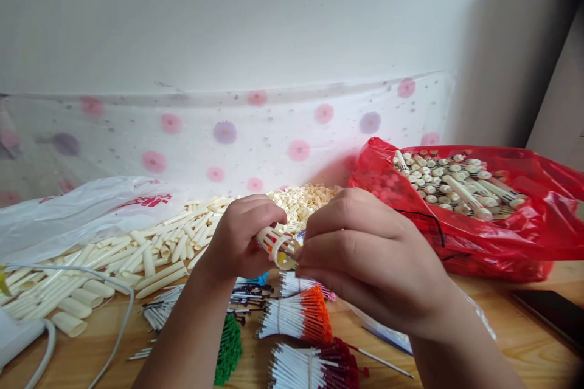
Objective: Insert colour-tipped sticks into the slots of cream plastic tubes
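My left hand (244, 234) is closed round a cream slotted plastic tube (271, 238), its open end turned toward me and to the right. Spots of orange and yellow show inside that end. At the tube's rim, my right hand (365, 246) has its fingers pinched together; whatever they hold is hidden. Below the hands lie bundles of thin white sticks with coloured ends: an orange bundle (296, 315), a dark red bundle (314, 366) and a green bundle (229, 340). A loose dark red stick (381, 360) lies by itself on the right.
Cream tubes (132, 255) are heaped on the left beside a white plastic bag (86, 209) and a white cable (125, 316). Small slotted pieces (303, 200) are piled behind the hands. A red bag (497, 243) with filled tubes stands right, near a dark flat object (550, 316).
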`<state>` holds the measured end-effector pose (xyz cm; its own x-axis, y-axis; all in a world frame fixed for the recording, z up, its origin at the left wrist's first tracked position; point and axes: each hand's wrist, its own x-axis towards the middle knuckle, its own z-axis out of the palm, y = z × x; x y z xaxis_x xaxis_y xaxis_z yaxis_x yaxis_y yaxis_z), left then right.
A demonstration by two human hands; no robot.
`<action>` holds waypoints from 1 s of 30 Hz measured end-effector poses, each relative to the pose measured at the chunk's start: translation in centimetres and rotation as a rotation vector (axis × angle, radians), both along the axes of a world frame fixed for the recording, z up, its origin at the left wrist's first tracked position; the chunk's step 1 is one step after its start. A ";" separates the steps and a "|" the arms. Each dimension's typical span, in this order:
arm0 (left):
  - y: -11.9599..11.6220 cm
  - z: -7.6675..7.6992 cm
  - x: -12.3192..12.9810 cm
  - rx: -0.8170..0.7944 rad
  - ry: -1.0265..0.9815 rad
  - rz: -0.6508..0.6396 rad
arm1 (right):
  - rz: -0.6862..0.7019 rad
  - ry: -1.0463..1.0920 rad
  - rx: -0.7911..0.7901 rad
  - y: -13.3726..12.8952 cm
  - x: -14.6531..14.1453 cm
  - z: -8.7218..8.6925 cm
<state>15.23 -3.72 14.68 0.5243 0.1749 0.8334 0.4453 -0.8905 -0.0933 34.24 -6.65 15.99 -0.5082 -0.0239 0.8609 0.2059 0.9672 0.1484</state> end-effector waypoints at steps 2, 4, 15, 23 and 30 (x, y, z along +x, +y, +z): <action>0.0 0.0 0.0 0.017 0.009 0.006 | -0.033 -0.016 -0.026 -0.2 0.0 0.0; 0.0 -0.1 0.1 0.027 0.009 0.005 | -0.055 -0.030 -0.050 -0.4 0.1 0.0; 0.0 0.0 0.0 0.025 0.024 0.027 | -0.173 -0.042 -0.041 -0.9 -0.2 0.0; 0.4 -0.3 -0.3 0.018 0.048 0.051 | -0.338 -0.072 -0.015 -1.3 -0.7 -0.2; 0.4 -0.2 -0.1 -0.002 0.026 0.047 | -0.261 -0.024 -0.123 -1.3 -1.2 -0.2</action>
